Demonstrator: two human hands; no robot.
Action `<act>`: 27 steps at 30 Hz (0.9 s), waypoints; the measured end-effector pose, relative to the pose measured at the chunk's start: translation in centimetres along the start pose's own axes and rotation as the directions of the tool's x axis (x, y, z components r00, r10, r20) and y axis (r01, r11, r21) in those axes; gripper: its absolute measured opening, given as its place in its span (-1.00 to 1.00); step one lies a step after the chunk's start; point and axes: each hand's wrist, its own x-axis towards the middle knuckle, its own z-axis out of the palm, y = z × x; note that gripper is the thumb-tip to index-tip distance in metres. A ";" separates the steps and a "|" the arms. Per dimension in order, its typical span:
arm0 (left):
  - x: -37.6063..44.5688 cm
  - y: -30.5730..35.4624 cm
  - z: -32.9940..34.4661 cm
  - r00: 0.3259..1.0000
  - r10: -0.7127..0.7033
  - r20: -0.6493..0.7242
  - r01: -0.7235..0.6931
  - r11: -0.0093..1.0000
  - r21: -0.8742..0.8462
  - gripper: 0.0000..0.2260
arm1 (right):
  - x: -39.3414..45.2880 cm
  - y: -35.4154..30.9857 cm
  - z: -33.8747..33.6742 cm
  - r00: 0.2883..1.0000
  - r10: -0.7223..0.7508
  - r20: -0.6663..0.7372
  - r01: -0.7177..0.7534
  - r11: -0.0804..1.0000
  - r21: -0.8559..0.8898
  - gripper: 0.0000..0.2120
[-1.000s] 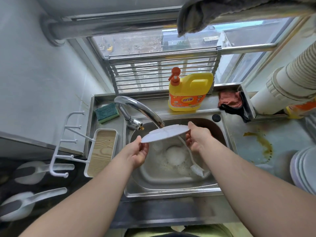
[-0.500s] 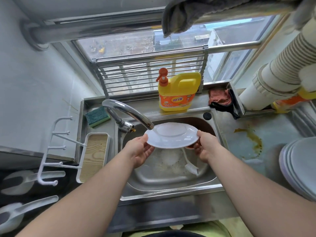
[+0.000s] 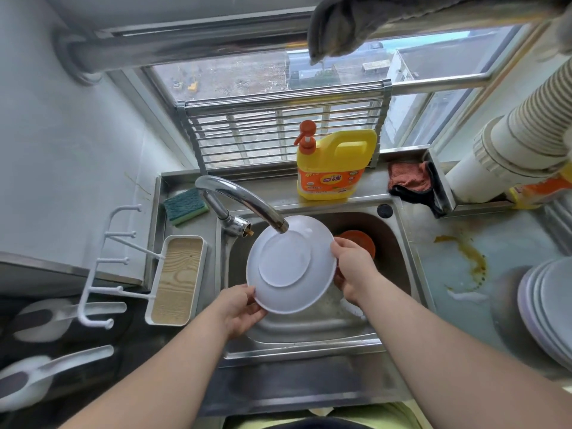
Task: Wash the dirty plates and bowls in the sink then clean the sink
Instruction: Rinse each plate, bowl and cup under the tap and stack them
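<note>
Plate: a round white plastic plate is held over the stainless steel sink, tilted so its underside with the raised foot ring faces up, its far rim just under the spout of the curved chrome tap.
Left hand: the left hand grips the plate's near-left rim, fingers curled under it.
Right hand: the right hand holds the right rim, thumb on top and fingers behind.
Water: I cannot tell whether the tap is running.
Still in the sink: a round orange dish lies toward the far right of the basin, partly hidden by the right hand; a white brush lies below the right wrist.
Desk: a stack of white plates sits at the right edge; a brownish spill stains the desk between sink and stack; a yellow detergent bottle stands behind the sink.
Risk: a wet, possibly soapy rim held only at two edges could slip and drop onto the orange dish; the far rim could knock the spout if raised; water hitting the tilted underside may splash onto the desk.
</note>
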 end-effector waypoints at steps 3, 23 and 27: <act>0.5 -0.8 -0.1 0.997 -0.066 0.032 0.067 0.997 -0.028 -0.76 | -0.7 0.3 1.4 0.996 -0.059 0.062 0.064 0.995 -0.082 -0.83; -0.4 -1.9 2.0 1.000 -0.007 0.019 0.005 0.994 0.109 -0.74 | -0.9 2.5 -7.3 0.986 -0.169 -0.015 0.154 0.930 -0.333 -0.85; -0.9 -1.7 3.0 0.996 0.058 0.073 -0.073 0.972 0.224 -0.73 | 0.3 3.7 -9.1 0.985 -0.092 -0.144 0.055 0.968 -0.245 -0.85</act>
